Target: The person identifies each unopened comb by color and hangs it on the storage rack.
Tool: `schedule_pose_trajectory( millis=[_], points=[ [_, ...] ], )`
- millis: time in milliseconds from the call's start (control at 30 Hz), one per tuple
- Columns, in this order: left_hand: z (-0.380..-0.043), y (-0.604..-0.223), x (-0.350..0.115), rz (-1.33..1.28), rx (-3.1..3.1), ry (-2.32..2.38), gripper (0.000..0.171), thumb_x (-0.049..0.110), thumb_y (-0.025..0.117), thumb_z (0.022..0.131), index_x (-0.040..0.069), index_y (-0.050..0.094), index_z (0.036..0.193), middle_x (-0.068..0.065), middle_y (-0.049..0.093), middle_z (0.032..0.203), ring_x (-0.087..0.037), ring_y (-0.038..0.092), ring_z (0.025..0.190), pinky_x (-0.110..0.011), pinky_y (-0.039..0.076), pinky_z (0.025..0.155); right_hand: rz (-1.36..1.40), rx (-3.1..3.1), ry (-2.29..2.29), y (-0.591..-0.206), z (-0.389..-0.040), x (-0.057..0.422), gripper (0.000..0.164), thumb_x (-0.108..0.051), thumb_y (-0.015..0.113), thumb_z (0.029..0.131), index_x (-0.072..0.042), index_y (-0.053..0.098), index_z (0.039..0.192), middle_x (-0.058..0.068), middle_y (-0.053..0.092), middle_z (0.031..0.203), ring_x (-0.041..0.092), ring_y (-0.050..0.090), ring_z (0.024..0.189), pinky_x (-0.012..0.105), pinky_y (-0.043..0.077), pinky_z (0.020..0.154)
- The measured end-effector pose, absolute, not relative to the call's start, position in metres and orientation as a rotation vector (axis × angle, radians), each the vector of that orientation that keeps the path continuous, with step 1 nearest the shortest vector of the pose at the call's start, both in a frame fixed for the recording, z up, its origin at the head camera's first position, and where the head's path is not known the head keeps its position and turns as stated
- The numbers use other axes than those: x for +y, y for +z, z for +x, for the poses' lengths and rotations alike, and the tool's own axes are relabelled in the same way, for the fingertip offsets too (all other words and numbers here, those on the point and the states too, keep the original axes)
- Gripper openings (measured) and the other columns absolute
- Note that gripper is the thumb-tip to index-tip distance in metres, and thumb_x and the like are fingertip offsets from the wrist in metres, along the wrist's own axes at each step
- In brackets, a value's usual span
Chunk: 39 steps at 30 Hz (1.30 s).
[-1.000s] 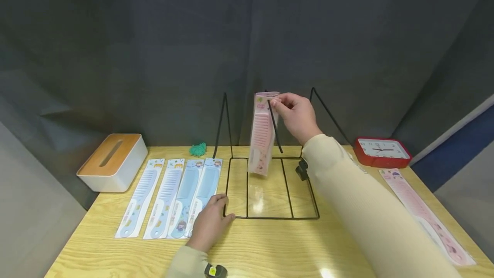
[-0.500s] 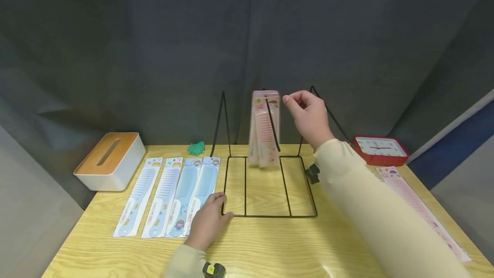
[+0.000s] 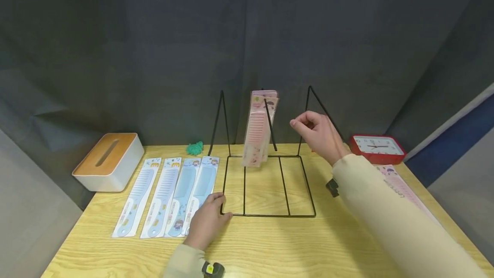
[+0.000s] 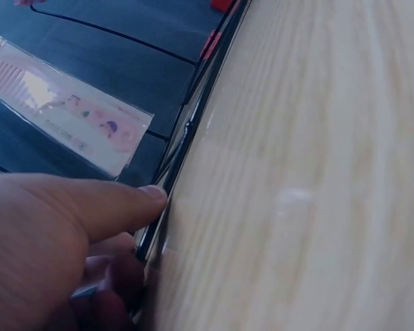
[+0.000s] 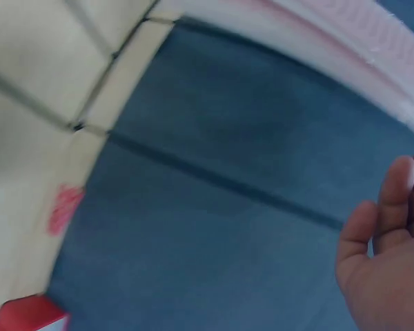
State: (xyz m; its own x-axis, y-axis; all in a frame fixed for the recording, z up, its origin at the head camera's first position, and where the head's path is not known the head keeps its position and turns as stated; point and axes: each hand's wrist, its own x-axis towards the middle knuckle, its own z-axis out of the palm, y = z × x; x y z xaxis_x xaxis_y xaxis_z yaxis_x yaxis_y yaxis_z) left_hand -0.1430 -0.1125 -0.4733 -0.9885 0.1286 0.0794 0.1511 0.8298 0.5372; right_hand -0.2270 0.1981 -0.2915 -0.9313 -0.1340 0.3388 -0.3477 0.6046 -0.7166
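Packaged pink combs (image 3: pixel 256 128) hang overlapping on the middle hook of a black wire rack (image 3: pixel 266 216); how many hang there cannot be told. To their right, my right hand (image 3: pixel 320 134) is in the air, apart from them, fingers loosely bent and holding nothing. In the right wrist view, that hand (image 5: pixel 393 241) has a pink comb pack (image 5: pixel 359 41) beyond it. My left hand (image 3: pixel 208 220) holds the rack's front left corner, its thumb on the wire in the left wrist view. Several packaged blue combs (image 3: pixel 166 196) lie side by side left of it.
A white tissue box (image 3: pixel 115 170) with a wooden lid stands at the left. Behind the blue combs lies a green tangled bundle (image 3: pixel 194 148). A red clock (image 3: pixel 378 149) sits at the right, with another pink comb pack (image 3: pixel 401 183) partly under my right sleeve.
My right hand has let go of the pink comb pack, leaving it on the hook, and has moved right and down. The hanging pack has swung. My left hand stays on the rack.
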Motion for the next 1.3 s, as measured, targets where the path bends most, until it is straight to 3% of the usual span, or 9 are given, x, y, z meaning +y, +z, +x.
schedule_pose_trajectory(
  millis=[167,400,467,567,700,800,900,1067,1300],
  points=[
    [-0.142,-0.471,-0.114,-0.237,-2.939,-0.848,0.057,0.029,0.079,0.087,0.000,0.062,0.133,-0.013,0.053,0.144,-0.034,0.061,0.119,-0.049,0.053,0.095,0.301,-2.689,1.169,-0.312,-0.225,0.230,0.040,-0.051,0.055,0.100,-0.013,0.066,0.104,0.006,0.065,0.101,0.022,0.052,0.081,0.036,0.045,0.069],
    [-0.139,-0.471,-0.117,-0.239,-2.925,-0.847,0.054,0.028,0.079,0.088,0.000,0.063,0.131,-0.013,0.054,0.142,-0.033,0.061,0.119,-0.048,0.053,0.096,0.260,-2.647,1.170,-0.334,-0.228,0.269,0.039,-0.045,0.056,0.102,-0.008,0.065,0.099,0.010,0.070,0.116,0.022,0.058,0.101,0.037,0.041,0.068],
    [-0.139,-0.471,-0.118,-0.242,-2.919,-0.855,0.054,0.028,0.079,0.088,0.000,0.064,0.131,-0.012,0.055,0.142,-0.033,0.061,0.119,-0.048,0.053,0.096,0.247,-2.648,1.118,-0.338,-0.230,0.281,0.039,-0.044,0.056,0.102,-0.006,0.066,0.100,0.013,0.070,0.118,0.026,0.059,0.107,0.042,0.045,0.075],
    [-0.137,-0.471,-0.119,-0.243,-2.916,-0.864,0.053,0.028,0.079,0.088,0.001,0.064,0.130,-0.012,0.055,0.141,-0.033,0.061,0.119,-0.048,0.053,0.095,0.146,-2.684,1.063,-0.344,-0.235,0.298,0.046,-0.050,0.056,0.101,-0.005,0.066,0.104,0.016,0.069,0.113,0.030,0.058,0.101,0.044,0.046,0.077],
    [-0.134,-0.471,-0.120,-0.240,-2.911,-0.865,0.053,0.029,0.079,0.087,0.001,0.064,0.130,-0.011,0.055,0.141,-0.033,0.061,0.118,-0.048,0.054,0.095,-0.010,-2.739,1.108,-0.355,-0.237,0.321,0.054,-0.057,0.053,0.099,-0.007,0.065,0.115,0.014,0.065,0.113,0.026,0.054,0.093,0.034,0.047,0.067],
    [-0.133,-0.470,-0.121,-0.245,-2.914,-0.869,0.054,0.029,0.079,0.087,0.001,0.064,0.130,-0.011,0.055,0.141,-0.032,0.061,0.119,-0.047,0.054,0.095,-0.026,-2.759,1.094,-0.362,-0.237,0.337,0.052,-0.055,0.052,0.100,-0.008,0.064,0.120,0.014,0.063,0.117,0.025,0.054,0.095,0.030,0.048,0.068],
    [-0.131,-0.469,-0.121,-0.250,-2.926,-0.877,0.054,0.030,0.078,0.088,0.001,0.063,0.131,-0.011,0.055,0.142,-0.032,0.060,0.120,-0.047,0.054,0.095,-0.046,-2.739,1.031,-0.371,-0.236,0.354,0.048,-0.052,0.055,0.099,-0.008,0.066,0.116,0.010,0.066,0.112,0.019,0.056,0.096,0.027,0.047,0.070],
    [-0.124,-0.468,-0.123,-0.220,-2.949,-0.881,0.055,0.030,0.078,0.088,0.002,0.063,0.132,-0.010,0.054,0.143,-0.031,0.061,0.119,-0.047,0.055,0.093,-0.163,-2.664,0.934,-0.399,-0.235,0.382,0.042,-0.046,0.061,0.097,-0.006,0.070,0.109,0.004,0.070,0.094,0.008,0.055,0.078,0.026,0.046,0.063],
    [-0.121,-0.464,-0.122,-0.264,-2.927,-0.902,0.053,0.030,0.077,0.089,0.002,0.063,0.132,-0.011,0.054,0.142,-0.032,0.060,0.120,-0.048,0.053,0.096,-0.354,-2.678,0.857,-0.420,-0.221,0.420,0.049,-0.045,0.059,0.098,0.001,0.066,0.114,0.025,0.068,0.107,0.031,0.059,0.086,0.036,0.045,0.065]
  ],
)
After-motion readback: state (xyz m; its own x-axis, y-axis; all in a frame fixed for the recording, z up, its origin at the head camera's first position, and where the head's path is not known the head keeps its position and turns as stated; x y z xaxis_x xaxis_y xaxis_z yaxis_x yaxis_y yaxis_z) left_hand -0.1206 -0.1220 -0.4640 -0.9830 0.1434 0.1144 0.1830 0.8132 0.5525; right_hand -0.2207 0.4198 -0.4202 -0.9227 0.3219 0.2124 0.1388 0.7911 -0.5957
